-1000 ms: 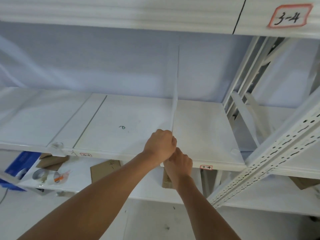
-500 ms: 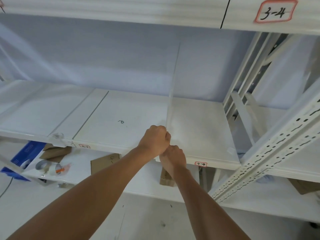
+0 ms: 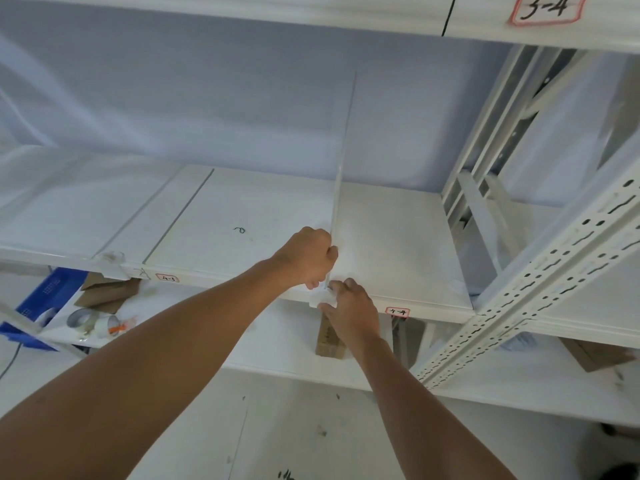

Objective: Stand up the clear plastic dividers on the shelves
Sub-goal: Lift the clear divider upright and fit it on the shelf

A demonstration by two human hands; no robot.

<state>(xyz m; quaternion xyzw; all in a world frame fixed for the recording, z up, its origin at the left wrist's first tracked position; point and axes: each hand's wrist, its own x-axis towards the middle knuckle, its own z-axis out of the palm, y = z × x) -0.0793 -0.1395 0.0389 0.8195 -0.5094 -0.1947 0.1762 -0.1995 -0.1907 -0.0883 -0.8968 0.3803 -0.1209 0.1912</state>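
Note:
A clear plastic divider (image 3: 341, 161) stands upright on edge across the white shelf (image 3: 263, 216), running from the front lip to the back wall. My left hand (image 3: 308, 259) is fisted around the divider's front lower edge. My right hand (image 3: 349, 311) sits just below and to the right, at the shelf's front lip, fingers pinching the divider's bottom corner where a bit of white tape or plastic shows. Further left, a second clear divider (image 3: 52, 109) leans at a slant, faint against the wall.
Red-framed labels mark the shelf lip: 4-3 (image 3: 167, 278) and 4-4 (image 3: 397, 311), with 3-4 (image 3: 545, 8) on the shelf above. A perforated white upright (image 3: 540, 285) stands at right. The lower shelf holds tape rolls (image 3: 93, 323), cardboard pieces (image 3: 107, 292) and a blue box (image 3: 45, 299).
My hands have drawn slightly apart: the right one dropped to the shelf's front lip while the left stays on the divider's front edge. The divider remains upright.

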